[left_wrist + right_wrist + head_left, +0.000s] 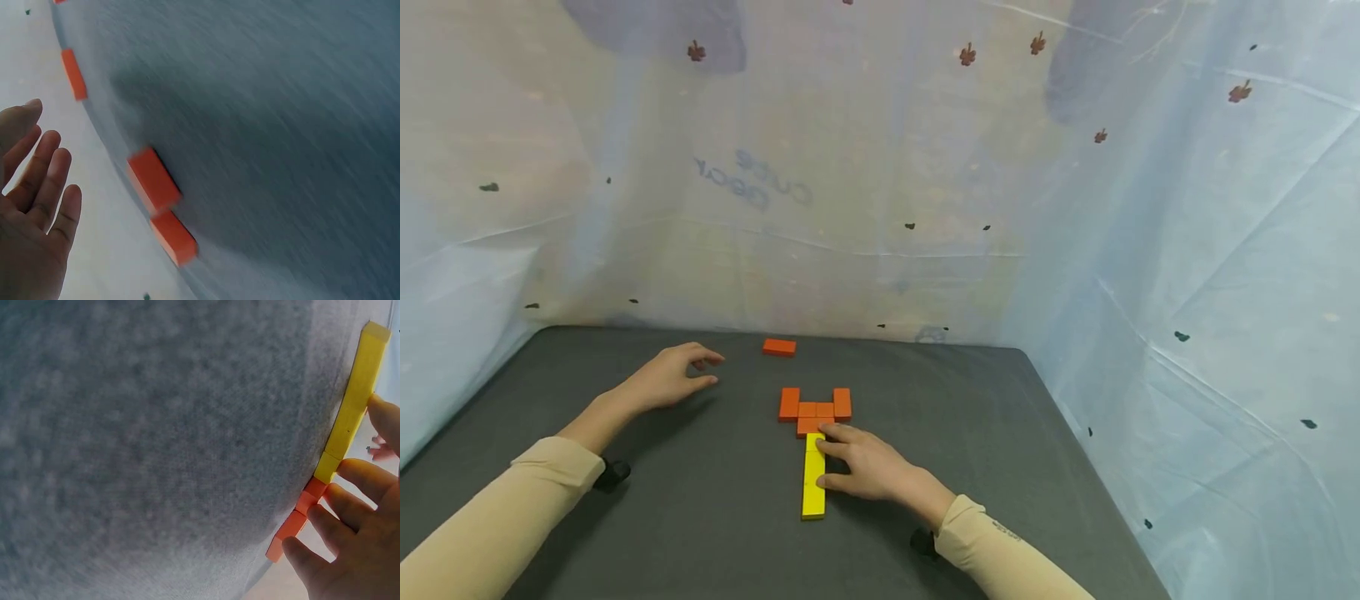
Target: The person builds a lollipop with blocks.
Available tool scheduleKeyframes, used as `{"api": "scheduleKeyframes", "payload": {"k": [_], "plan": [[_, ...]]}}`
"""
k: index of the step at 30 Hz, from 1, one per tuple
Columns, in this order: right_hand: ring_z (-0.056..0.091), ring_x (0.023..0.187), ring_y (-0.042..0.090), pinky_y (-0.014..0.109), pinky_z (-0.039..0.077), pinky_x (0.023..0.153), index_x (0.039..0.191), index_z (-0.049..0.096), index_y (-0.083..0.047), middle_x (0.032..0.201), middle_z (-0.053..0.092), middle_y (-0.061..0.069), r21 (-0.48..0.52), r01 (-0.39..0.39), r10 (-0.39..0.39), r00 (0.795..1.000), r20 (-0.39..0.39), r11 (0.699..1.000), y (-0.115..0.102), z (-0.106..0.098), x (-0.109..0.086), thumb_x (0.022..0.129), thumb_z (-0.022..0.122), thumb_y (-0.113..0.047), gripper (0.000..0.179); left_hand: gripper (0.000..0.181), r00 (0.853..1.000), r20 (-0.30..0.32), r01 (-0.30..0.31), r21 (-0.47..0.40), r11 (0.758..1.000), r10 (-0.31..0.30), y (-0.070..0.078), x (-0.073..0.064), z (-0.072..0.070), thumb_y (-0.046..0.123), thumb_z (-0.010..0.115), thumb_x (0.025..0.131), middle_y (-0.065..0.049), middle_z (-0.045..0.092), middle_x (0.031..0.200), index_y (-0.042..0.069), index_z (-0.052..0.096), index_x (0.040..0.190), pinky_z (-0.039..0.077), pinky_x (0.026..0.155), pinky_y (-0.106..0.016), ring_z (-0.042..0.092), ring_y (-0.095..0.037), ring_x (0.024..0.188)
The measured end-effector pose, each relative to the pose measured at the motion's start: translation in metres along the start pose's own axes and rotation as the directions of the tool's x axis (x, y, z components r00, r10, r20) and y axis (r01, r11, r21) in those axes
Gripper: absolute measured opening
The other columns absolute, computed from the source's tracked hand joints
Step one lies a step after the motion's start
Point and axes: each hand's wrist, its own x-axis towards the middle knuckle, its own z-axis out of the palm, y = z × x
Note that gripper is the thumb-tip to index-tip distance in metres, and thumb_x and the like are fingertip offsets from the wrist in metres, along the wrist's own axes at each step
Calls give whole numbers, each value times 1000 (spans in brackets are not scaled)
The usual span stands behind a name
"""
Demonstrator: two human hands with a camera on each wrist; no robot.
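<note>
On the dark table, a long yellow block [813, 492] runs toward the person, with a small yellow block [814, 442] at its far end. Beyond them several orange blocks [788, 404] stand grouped, with one upright block at each side. My right hand [874, 468] lies along the right side of this row, fingers spread and fairly straight. Its thumb tip is at the long yellow block, its fingertips at the small yellow block and the orange ones. My left hand [664, 377] hovers over the table to the left, fingers loosely bent, holding nothing.
A single orange block [779, 347] lies near the table's [715, 517] far edge, beyond the group. Translucent plastic sheeting [850, 167] with small leaf prints hangs behind the table and along its right side.
</note>
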Motion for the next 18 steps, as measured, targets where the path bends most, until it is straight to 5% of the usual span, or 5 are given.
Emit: {"api": "scheduleKeyframes", "payload": {"k": [11, 18], "plan": [[31, 143, 19, 40, 34, 112, 146, 43, -18, 157, 28, 1, 1, -11, 11, 1000, -4, 1000, 1, -2, -2, 94, 56, -50, 62, 39, 1000, 17, 10, 70, 998, -11, -24, -35, -21, 16, 69, 88, -19, 59, 120, 4, 62, 125, 52, 74, -45, 60, -34, 100], [31, 143, 19, 39, 34, 112, 146, 43, -18, 157, 28, 1, -9, -10, 10, 1000, -7, 1000, 2, -1, -1, 93, 55, -51, 63, 35, 1000, 21, -12, 169, 985, 9, -33, -43, -24, 15, 71, 85, -20, 61, 115, 3, 66, 118, 52, 76, -51, 61, -37, 98]]}}
